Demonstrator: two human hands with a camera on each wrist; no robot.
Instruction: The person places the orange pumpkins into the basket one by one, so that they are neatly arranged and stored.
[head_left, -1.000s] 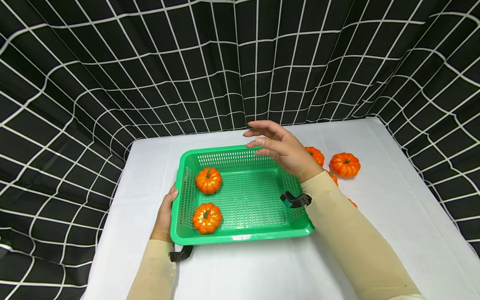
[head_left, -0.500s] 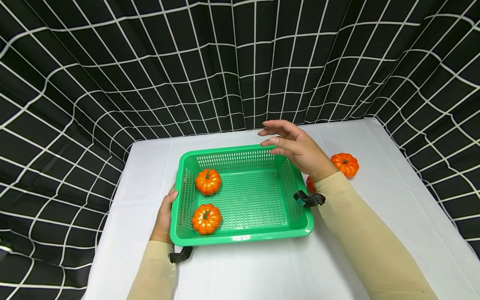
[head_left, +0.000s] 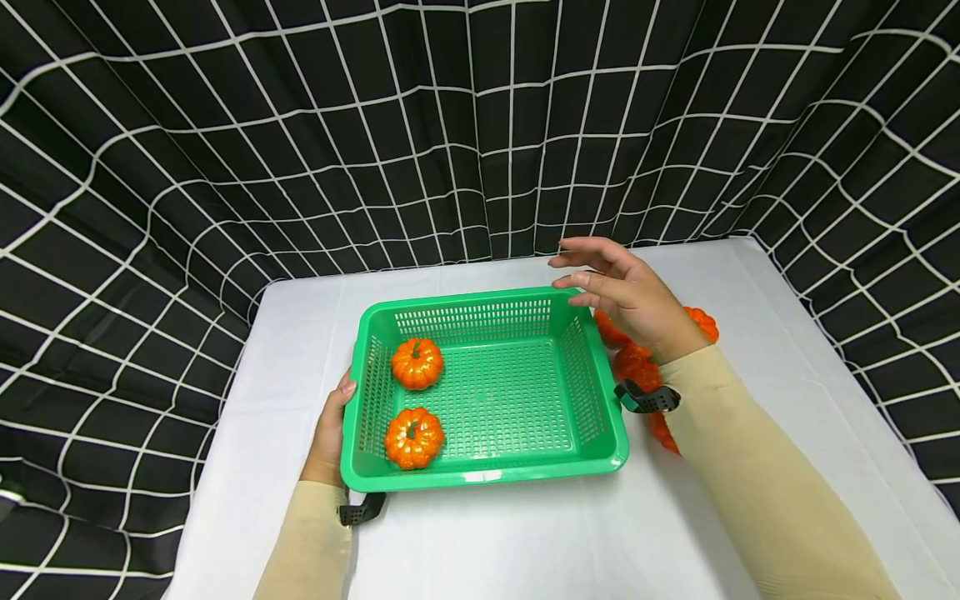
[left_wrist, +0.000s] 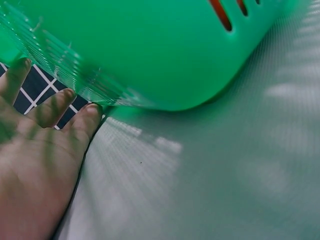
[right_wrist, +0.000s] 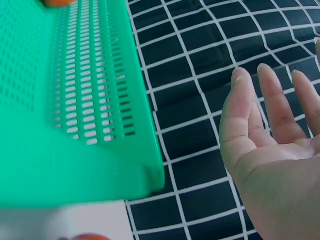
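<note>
A green plastic basket (head_left: 480, 477) with slotted walls stands on the white-covered table. Inside, along its left wall, lie two small orange pumpkins with green stems, the far pumpkin (head_left: 417, 363) and the near pumpkin (head_left: 414, 437). At the basket's left side rests my left hand (head_left: 328, 433), thumb at the rim; the left wrist view has its fingers extended against the outer wall. My right hand (head_left: 626, 292) is raised by the basket's far right corner, fingers apart and gently bent, holding nothing. Behind its wrist, more pumpkins (head_left: 636, 365) sit right of the basket, partly hidden.
A white cloth (head_left: 795, 375) covers the table. Black curtains (head_left: 510, 150) with a white grid enclose the back and both sides. Both wrists wear dark straps, the right strap (head_left: 648, 398) overlapping the basket's right edge in the head view.
My right hand has drawn steadily rightward from over the basket to its far right corner, with nothing in it. Left hand, basket and the two pumpkins inside stay put.
</note>
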